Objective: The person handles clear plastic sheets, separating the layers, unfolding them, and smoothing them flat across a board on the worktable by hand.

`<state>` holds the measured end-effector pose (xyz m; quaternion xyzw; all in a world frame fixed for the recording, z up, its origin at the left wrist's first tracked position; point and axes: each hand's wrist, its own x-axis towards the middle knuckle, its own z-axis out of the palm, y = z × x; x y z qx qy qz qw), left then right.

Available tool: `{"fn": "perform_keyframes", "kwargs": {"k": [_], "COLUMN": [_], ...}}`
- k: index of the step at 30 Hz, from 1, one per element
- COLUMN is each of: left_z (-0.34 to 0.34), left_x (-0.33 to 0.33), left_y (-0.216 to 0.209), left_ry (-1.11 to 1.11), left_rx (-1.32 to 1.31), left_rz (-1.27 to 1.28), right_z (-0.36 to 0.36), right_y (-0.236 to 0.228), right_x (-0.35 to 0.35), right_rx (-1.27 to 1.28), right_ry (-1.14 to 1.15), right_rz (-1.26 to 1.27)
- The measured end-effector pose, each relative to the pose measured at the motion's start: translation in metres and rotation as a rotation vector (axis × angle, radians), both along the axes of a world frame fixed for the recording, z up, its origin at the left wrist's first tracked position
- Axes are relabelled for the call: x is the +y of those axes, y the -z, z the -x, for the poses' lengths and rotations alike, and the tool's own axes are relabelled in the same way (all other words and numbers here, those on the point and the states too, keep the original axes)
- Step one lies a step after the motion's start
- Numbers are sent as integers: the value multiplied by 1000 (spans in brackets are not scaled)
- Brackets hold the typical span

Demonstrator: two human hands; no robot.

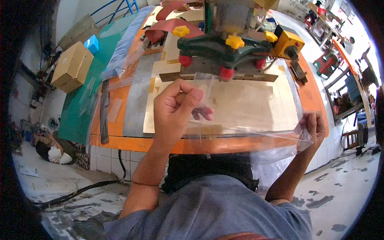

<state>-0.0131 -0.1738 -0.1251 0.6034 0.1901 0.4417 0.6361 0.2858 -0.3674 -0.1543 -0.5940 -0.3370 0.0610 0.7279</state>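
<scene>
A thin, clear plastic sheet (273, 157) stretches between my two hands across the table's front edge, and part of it hangs below that edge on the right. My left hand (170, 110) is raised over the pale board (244, 96), thumb and fingers pinched on the sheet. Out to the right, past the board's corner, my right hand (315, 127) grips the bunched other end. Just beyond the board stands a dark green machine head (226, 50) with yellow star knobs above and red feet below; the flat plate under it lies close past my left fingertips.
The orange table (124, 142) carries a dark metal bar (105, 114) at its left and a yellow control box (289, 43) at its right. Left of it are folded plastic film (124, 52) and a cardboard box (72, 66). Red strips (176, 28) lie behind. A person (56, 154) sits at far left.
</scene>
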Motion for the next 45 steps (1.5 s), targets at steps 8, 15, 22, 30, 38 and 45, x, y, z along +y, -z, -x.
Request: {"fn": "perform_keyframes", "kwargs": {"k": [8,15,22,30,38,45], "left_z": [-6,-2,0,8,6,-20], "left_x": [1,2,-1,0,21,62], "left_y": [14,24,21,41,77,103], "left_ry": [-183,-277,-244,-280,-217,-372], "left_rx": [55,-6,2,264,784,952], "left_rz": [-73,-134,-146,-93,-114,-584], "right_z": [15,17,14,8,-18,-48], "right_y": [-12,-28,-36,-15,32,55], "right_x": [5,3,-3,2,35,86], "right_rx": [26,19,91,116,21,-405], "right_ry": [-1,-179,-262,-230,-422,-228], "right_rz": [48,50,184,280,525,753]}}
